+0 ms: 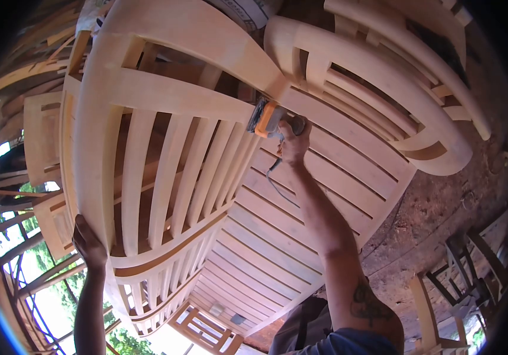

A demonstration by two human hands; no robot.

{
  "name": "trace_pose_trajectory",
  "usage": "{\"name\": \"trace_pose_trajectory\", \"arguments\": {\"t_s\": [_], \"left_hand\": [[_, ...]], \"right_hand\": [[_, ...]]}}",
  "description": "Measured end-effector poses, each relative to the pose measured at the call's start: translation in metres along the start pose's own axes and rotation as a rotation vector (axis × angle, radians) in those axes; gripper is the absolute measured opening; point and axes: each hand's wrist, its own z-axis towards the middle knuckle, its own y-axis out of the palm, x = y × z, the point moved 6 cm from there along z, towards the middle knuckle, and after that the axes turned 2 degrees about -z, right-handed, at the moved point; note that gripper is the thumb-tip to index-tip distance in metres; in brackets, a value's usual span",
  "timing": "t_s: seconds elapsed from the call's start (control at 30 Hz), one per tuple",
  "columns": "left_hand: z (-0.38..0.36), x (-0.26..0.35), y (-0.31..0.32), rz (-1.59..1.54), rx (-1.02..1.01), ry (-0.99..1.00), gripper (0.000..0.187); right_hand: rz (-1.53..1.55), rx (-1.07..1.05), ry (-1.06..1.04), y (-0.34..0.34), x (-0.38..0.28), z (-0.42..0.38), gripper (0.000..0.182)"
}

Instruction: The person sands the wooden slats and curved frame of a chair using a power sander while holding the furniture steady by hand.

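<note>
A large pale wooden bench (174, 97) with slatted panels fills the middle of the view. My right hand (294, 139) is closed around an orange and grey power sander (267, 119). The sander's dark pad lies against the end of a curved rail, near the corner where the back meets the slatted seat (325, 148). A thin cord (276, 184) trails from the tool over the seat slats. At the left, my left hand (91, 244) grips the outer edge of the bench's frame; part of its fingers is hidden behind the wood.
A rounded armrest frame (378, 89) rises at the upper right. Wooden panels (44, 139) and loose timber are stacked at the left. Chair frames (473, 266) stand on the brown dirt floor (419, 213) at the lower right. A grey patch (238, 319) lies on the far seat slats.
</note>
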Motion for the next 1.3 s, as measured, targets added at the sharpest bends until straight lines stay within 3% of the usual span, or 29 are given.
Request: {"name": "trace_pose_trajectory", "arguments": {"t_s": [0.07,0.13,0.4,0.5,0.57,0.63,0.67,0.7,0.83,1.0,1.03,1.13,1.3], "left_hand": [[-0.001,-0.005,0.0,0.007,-0.009,0.012,0.059],[-0.001,-0.011,0.001,-0.055,-0.061,-0.07,0.058],[0.002,0.002,0.0,-0.216,-0.102,-0.202,0.057],[0.002,-0.003,-0.003,-0.174,-0.13,-0.21,0.057],[0.003,-0.003,-0.001,-0.141,-0.132,-0.218,0.057],[0.005,-0.003,0.001,-0.135,-0.115,-0.179,0.057],[0.005,-0.006,0.001,-0.128,-0.114,-0.162,0.057],[0.003,-0.003,-0.001,0.081,-0.023,0.095,0.056],[0.002,-0.023,0.002,0.089,-0.043,0.046,0.05],[-0.002,-0.022,0.002,0.313,0.006,0.404,0.031],[-0.003,-0.022,0.001,0.337,0.013,0.428,0.032],[-0.001,-0.027,0.0,0.378,0.013,0.461,0.038],[0.003,-0.021,0.0,0.295,-0.039,0.451,0.044]], "right_hand": [[-0.01,0.0,-0.003,-0.001,0.011,-0.001,0.073],[0.105,-0.068,0.404,-0.004,0.006,-0.005,0.072],[0.078,-0.09,0.228,0.003,-0.03,-0.006,0.078],[0.12,-0.133,0.465,0.0,-0.025,-0.004,0.081],[0.156,-0.108,0.433,0.0,-0.02,-0.005,0.082],[0.164,-0.062,0.309,0.001,-0.006,-0.007,0.08],[0.179,-0.074,0.343,-0.003,0.009,-0.018,0.08],[0.193,-0.085,0.379,-0.006,0.001,-0.033,0.079],[0.306,-0.08,0.49,-0.012,0.024,-0.081,0.076],[0.388,-0.016,0.568,-0.02,0.058,-0.145,0.072],[0.449,0.027,0.522,-0.017,0.069,-0.156,0.073],[0.281,-0.078,0.78,-0.035,0.062,-0.205,0.075],[0.338,-0.107,0.826,-0.042,0.079,-0.265,0.078]]}}
